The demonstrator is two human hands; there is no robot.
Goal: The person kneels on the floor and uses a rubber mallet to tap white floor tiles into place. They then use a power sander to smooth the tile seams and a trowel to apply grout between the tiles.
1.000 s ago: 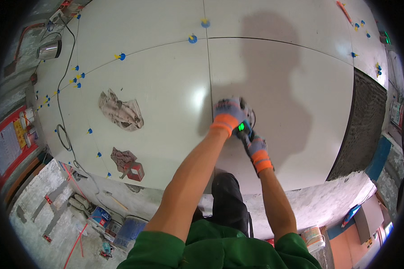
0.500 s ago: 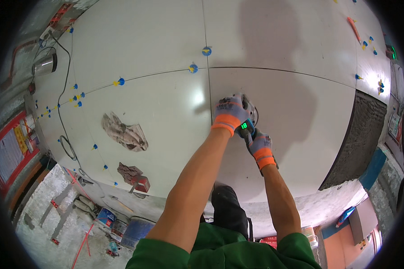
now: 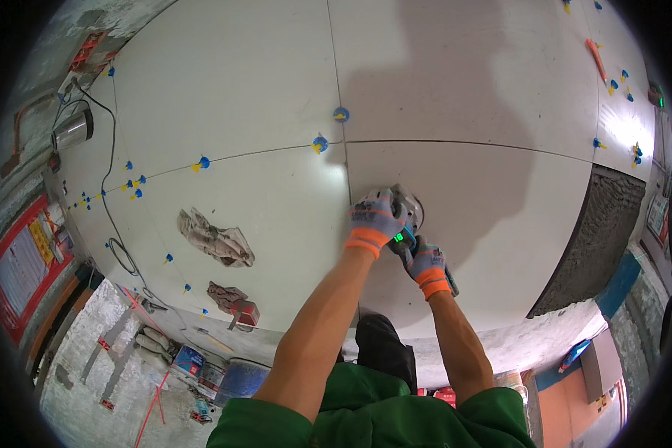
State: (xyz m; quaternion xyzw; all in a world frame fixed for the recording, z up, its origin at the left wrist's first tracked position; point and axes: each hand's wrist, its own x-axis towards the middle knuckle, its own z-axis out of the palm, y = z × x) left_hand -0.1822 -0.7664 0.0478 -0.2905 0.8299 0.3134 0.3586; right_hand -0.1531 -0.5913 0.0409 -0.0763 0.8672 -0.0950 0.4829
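Both my hands wear grey gloves with orange cuffs. They hold a handheld tile vibrator (image 3: pixel 404 240) with a lit green display and a round base. My left hand (image 3: pixel 377 215) is closed over the front of the tool, beside its base. Behind it, my right hand (image 3: pixel 428 263) wraps the rear handle. The base rests on a large pale tile (image 3: pixel 485 216), close to its left joint; my gloves hide part of it.
Blue and yellow levelling clips (image 3: pixel 319 144) stand along the joints. On the left tile lie a crumpled cloth (image 3: pixel 216 239) and a red block-like tool (image 3: pixel 245 313). A black cable (image 3: pixel 106 179) runs down the left side. Grey mortar (image 3: pixel 593 239) borders the right. An orange pencil-like tool (image 3: pixel 596 60) lies far right.
My view has tilted, so the tiles sit lower in the picture. My hands and the vibrator have shifted slightly left and away across the tile. Both grips are kept.
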